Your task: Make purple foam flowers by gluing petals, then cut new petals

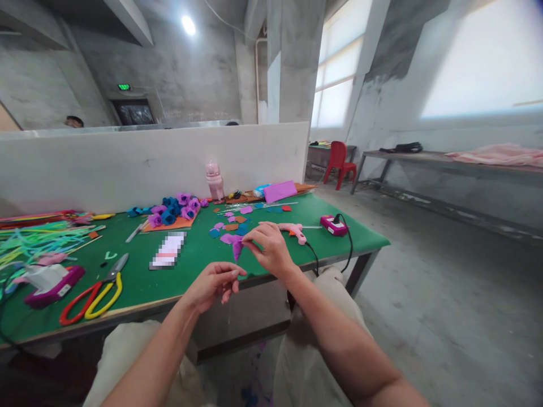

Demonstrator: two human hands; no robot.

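Note:
A purple crepe-paper flower [235, 244] with spread petals hangs above the front edge of the green table. My right hand [268, 249] is closed in a pinch on one of its petals, on the right side. Just below the flower, my left hand [217, 284] has thumb and forefinger pinched together on its thin stem, which trails down faintly beneath the hand. Behind my right hand lies a pink glue gun [299, 233], partly hidden by it. Small cut paper pieces [231, 227] in purple, brown and blue are scattered beyond the flower.
Left of my hands lie scissors [111, 277], a phone [168, 250] and a purple power strip [55, 286]. Finished purple and blue flowers [178, 208] sit farther back, near a pink bottle [215, 182]. At right, a magenta socket box [334, 225] has a black cord. A white partition [106, 167] stands behind.

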